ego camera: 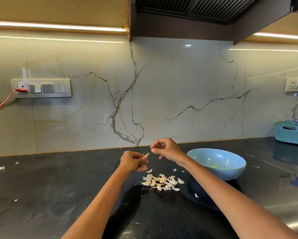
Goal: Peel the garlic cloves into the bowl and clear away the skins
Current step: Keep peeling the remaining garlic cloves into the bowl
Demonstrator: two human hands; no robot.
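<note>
We see the black bench (pixel 49 187) carrying a blue bowl (pixel 231 171) toward its back edge, garlic pile (pixel 162 181) beside it, left hand (pixel 132 162) pinching one clove (pixel 146 155), right hand (pixel 167 149) curled, its pinch unclear.

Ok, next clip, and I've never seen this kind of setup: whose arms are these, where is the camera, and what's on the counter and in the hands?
There is no machine here: a person wears a camera on the head, looking down at their own bare arms. The left hand pinches a garlic clove. The right hand is raised beside it with fingers curled; whether its grip holds a scrap of skin is too small to tell. On the dark counter lies a pile of cloves and skins, with a blue bowl to its right. Stray skin bits are scattered around.
</note>
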